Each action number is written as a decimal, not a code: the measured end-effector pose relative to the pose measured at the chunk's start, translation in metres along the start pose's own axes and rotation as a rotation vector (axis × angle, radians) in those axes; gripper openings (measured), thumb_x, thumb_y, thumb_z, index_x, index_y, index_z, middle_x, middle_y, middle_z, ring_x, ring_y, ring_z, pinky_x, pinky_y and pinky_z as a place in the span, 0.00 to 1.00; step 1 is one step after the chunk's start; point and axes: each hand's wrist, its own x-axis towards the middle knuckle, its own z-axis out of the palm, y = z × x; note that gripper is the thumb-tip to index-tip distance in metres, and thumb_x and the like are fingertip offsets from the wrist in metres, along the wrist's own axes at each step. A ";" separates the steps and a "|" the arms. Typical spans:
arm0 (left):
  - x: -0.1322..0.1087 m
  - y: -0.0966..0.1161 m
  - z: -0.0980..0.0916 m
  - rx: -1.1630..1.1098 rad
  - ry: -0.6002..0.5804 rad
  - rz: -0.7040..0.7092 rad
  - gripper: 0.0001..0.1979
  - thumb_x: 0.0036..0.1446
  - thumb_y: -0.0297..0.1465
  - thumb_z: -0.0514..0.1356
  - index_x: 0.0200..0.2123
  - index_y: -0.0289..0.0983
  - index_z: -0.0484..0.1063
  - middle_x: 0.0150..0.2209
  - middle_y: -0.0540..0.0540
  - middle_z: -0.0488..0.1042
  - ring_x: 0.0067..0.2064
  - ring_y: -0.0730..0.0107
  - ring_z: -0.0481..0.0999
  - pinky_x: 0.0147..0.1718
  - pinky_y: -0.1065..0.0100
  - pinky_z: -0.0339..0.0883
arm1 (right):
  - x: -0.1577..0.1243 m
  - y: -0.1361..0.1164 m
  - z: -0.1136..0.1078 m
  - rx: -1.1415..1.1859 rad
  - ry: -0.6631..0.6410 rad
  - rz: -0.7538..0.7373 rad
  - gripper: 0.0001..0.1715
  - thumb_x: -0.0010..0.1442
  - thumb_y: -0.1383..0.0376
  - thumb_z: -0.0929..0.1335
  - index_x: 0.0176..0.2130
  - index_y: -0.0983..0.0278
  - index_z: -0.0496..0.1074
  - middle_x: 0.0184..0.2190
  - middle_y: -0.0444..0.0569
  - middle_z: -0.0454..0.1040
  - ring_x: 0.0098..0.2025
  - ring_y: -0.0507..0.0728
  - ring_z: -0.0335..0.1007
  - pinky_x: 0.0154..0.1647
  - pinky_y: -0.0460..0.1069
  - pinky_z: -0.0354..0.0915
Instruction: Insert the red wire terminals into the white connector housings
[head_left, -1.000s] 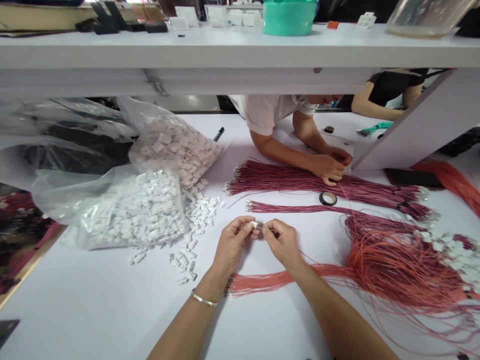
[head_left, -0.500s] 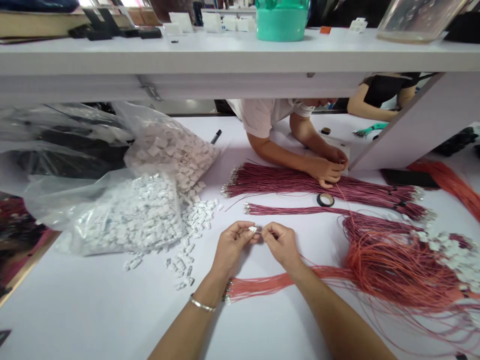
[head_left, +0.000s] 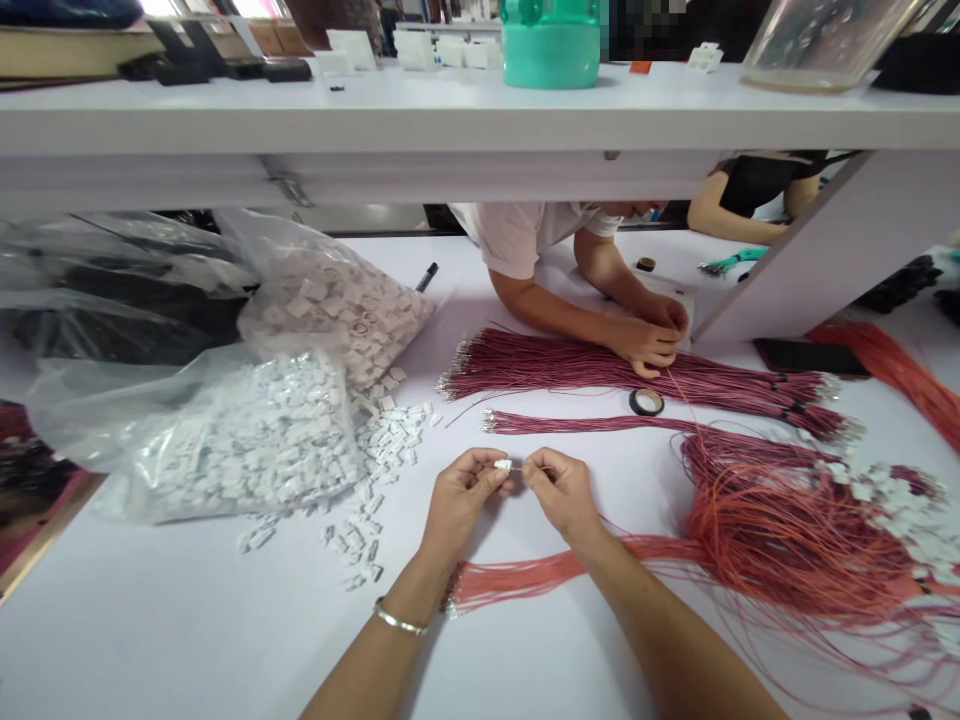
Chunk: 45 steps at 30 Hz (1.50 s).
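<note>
Between the thumb and fingers of my left hand (head_left: 466, 496) is a small white connector housing (head_left: 503, 465). My right hand (head_left: 559, 490) pinches a thin wire (head_left: 517, 468) whose end points at the housing; whether its tip sits inside is too small to tell. Below my hands lies a bundle of orange wires (head_left: 517, 580) with metal terminals at its left end, passing under my right forearm. Loose white housings (head_left: 394, 435) are scattered to the left, beside a clear bag of white housings (head_left: 262, 440).
Across the table a co-worker's hands (head_left: 649, 340) are over a thick bundle of maroon wires (head_left: 525, 365). A tape roll (head_left: 646, 402) lies near a thinner maroon bundle (head_left: 570, 424). A wire tangle (head_left: 795, 520) spreads at right. A white shelf (head_left: 450, 125) crosses above, bearing a green container (head_left: 551, 45).
The view has shifted slightly. My hands hold nearly the same pose, with a small gap and the wire now showing between the housing and my right fingertips.
</note>
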 end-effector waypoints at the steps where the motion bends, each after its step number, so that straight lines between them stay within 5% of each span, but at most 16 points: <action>1: 0.000 0.000 -0.001 0.013 0.000 0.003 0.12 0.47 0.32 0.72 0.36 0.35 0.78 0.24 0.48 0.79 0.27 0.68 0.76 0.33 0.65 0.69 | 0.000 0.000 0.000 0.001 0.000 0.002 0.12 0.53 0.61 0.65 0.22 0.63 0.68 0.17 0.40 0.64 0.21 0.48 0.57 0.23 0.44 0.57; 20: -0.001 -0.003 0.000 0.092 -0.027 0.018 0.08 0.50 0.32 0.70 0.33 0.35 0.78 0.24 0.47 0.79 0.28 0.68 0.76 0.34 0.66 0.70 | -0.001 0.000 0.000 -0.006 -0.071 -0.011 0.11 0.54 0.63 0.65 0.23 0.63 0.68 0.18 0.41 0.69 0.21 0.48 0.61 0.22 0.43 0.58; 30: -0.002 -0.005 0.001 0.159 -0.009 0.041 0.07 0.51 0.31 0.69 0.33 0.35 0.77 0.25 0.48 0.79 0.28 0.68 0.76 0.34 0.66 0.70 | -0.003 -0.001 -0.002 0.051 -0.148 -0.031 0.14 0.61 0.60 0.65 0.27 0.64 0.72 0.25 0.46 0.77 0.28 0.52 0.73 0.32 0.46 0.67; 36: -0.002 -0.007 -0.001 0.127 0.012 0.041 0.08 0.52 0.32 0.68 0.35 0.35 0.76 0.26 0.48 0.79 0.29 0.69 0.77 0.35 0.67 0.70 | -0.004 0.009 0.001 0.087 -0.087 0.014 0.10 0.59 0.60 0.68 0.31 0.64 0.72 0.25 0.44 0.75 0.26 0.50 0.71 0.27 0.44 0.68; 45: -0.004 -0.009 0.001 0.180 0.032 0.025 0.08 0.53 0.32 0.67 0.35 0.35 0.76 0.27 0.48 0.81 0.30 0.69 0.79 0.36 0.67 0.71 | -0.006 0.011 0.003 0.145 -0.096 0.049 0.11 0.60 0.59 0.67 0.31 0.63 0.70 0.25 0.44 0.76 0.29 0.53 0.76 0.34 0.48 0.75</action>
